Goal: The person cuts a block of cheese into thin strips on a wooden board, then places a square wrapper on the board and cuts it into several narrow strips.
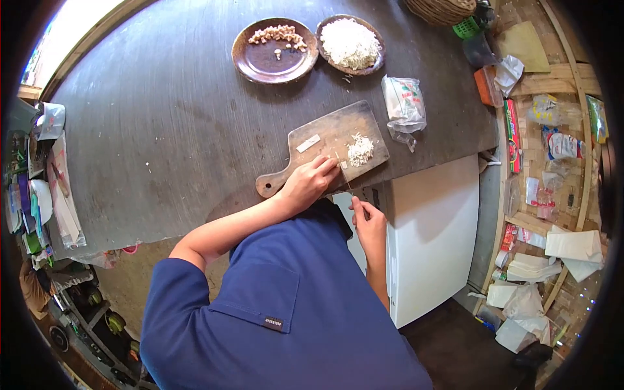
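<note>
Clock positions take the cutting board (pixel 351 120), on the dark table (pixel 162 130), as the dial's centre. Left hand (pixel 307 183): fingers bunched, tips at 6 o'clock beside a small pale piece (pixel 344 165) — whether they pinch it cannot be told. Right hand (pixel 370 222): pinching a thin knife (pixel 349 185), blade directed toward 11 o'clock. White shreds (pixel 360 150): on the board, 4 o'clock. Pale strip (pixel 308 143): on the board, 9 o'clock. Plastic packet (pixel 404 107): off the board, 2 o'clock.

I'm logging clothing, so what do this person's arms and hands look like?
The left hand and right hand are bare, with no gloves. The left arm has a short navy sleeve; the right sleeve is hidden. The matching shirt has a pocket with a small dark tag.
</note>
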`<state>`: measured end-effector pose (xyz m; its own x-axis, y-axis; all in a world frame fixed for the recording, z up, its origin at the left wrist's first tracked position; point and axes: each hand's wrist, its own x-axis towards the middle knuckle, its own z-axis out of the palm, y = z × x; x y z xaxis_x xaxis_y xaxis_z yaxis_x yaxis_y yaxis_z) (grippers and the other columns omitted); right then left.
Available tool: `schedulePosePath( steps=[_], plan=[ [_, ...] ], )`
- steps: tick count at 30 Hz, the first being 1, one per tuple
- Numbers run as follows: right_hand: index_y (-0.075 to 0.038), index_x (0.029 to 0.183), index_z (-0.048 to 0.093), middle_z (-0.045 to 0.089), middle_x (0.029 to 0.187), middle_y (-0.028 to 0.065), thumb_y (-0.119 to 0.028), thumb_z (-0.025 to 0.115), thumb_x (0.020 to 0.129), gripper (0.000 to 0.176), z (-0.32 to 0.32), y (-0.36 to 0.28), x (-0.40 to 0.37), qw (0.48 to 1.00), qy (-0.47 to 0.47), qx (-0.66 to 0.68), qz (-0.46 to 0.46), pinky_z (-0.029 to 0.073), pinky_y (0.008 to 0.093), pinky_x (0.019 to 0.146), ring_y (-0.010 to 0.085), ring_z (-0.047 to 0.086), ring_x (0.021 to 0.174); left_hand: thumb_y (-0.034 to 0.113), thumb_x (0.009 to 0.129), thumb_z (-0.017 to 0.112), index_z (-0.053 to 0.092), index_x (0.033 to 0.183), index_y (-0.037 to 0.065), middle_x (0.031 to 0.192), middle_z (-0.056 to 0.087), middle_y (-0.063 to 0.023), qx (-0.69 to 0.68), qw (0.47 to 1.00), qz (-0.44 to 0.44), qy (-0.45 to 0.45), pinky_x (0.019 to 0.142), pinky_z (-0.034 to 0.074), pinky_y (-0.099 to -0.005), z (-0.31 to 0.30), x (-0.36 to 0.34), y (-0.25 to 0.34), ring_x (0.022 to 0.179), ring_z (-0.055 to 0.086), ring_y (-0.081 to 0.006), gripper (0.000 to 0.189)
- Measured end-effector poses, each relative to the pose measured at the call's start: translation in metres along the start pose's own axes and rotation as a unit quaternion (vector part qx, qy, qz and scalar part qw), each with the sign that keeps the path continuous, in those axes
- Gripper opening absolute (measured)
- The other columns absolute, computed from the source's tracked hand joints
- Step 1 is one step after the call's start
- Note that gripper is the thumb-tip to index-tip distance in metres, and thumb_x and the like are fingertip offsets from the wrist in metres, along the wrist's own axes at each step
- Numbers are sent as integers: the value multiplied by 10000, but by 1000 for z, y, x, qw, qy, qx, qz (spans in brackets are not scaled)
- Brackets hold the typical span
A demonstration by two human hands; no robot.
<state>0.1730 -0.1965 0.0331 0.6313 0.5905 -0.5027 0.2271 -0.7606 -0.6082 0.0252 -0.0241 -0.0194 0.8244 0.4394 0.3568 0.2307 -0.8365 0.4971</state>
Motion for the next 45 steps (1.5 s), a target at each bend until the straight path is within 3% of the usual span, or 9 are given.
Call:
schedulePosePath(
  steps=[15,22,24,26,30,32,34,39,45],
  plan=[
    [12,963,780,584,630,29,-475,694,1061,505,0,-10,0,999,-3,39,-9,429,321,595,111,564,608,121,857,662,684,1229,-23,1188,622,-106,21,1000,11,-8,1013,572,-341,0,-3,4,1177,632,-266,399],
    [6,1002,798,616,631,48,-538,673,1055,561,3,-9,1,999,-7,10,-30,450,347,604,147,584,599,120,851,673,705,1210,-19,1187,639,-97,12,1000,7,12,986,581,-336,1,-3,1,1153,640,-265,387],
    [-22,941,769,529,615,-34,-439,684,1085,450,6,2,-4,999,14,29,-15,330,259,491,47,454,530,118,849,675,708,1203,-19,1185,642,-97,7,1000,10,15,977,585,-337,3,-7,2,1147,642,-263,381],
    [-20,938,767,525,610,-30,-439,682,1085,452,10,0,3,999,19,28,-21,335,265,496,50,458,532,108,847,675,718,1181,-21,1190,646,-98,-5,1000,6,6,963,591,-338,6,-7,2,1147,643,-262,361],
    [18,991,780,618,624,60,-566,673,1046,596,13,-18,10,999,5,36,-26,469,356,615,179,597,591,103,850,675,725,1162,-22,1196,648,-102,4,1000,7,9,960,595,-340,-1,-4,4,1152,643,-259,340],
    [-18,952,766,527,610,-29,-463,684,1078,470,11,-11,1,998,35,-4,-54,344,270,504,58,465,533,110,849,676,715,1177,-19,1191,641,-106,3,1000,12,23,969,594,-346,2,-6,3,1155,643,-261,355],
    [-15,950,766,529,612,-26,-456,683,1080,467,12,-2,-3,999,20,12,-28,346,273,506,58,466,532,121,829,666,713,1110,-24,1154,605,-104,13,999,21,46,961,595,-325,-1,-6,3,1139,616,-251,319],
    [-8,948,767,534,615,-23,-462,683,1080,480,15,-12,7,999,14,41,-32,351,275,502,54,470,535,122,849,657,684,1218,-23,1188,623,-111,15,1000,-8,-2,992,579,-347,-3,-6,5,1162,635,-268,397],
    [-15,944,778,540,613,-25,-423,663,1098,451,10,-1,-12,1000,22,15,-14,345,271,503,49,474,538,138,830,657,683,1181,-19,1138,603,-100,28,999,15,20,974,568,-326,-1,-6,-1,1118,617,-245,386]
  ],
)
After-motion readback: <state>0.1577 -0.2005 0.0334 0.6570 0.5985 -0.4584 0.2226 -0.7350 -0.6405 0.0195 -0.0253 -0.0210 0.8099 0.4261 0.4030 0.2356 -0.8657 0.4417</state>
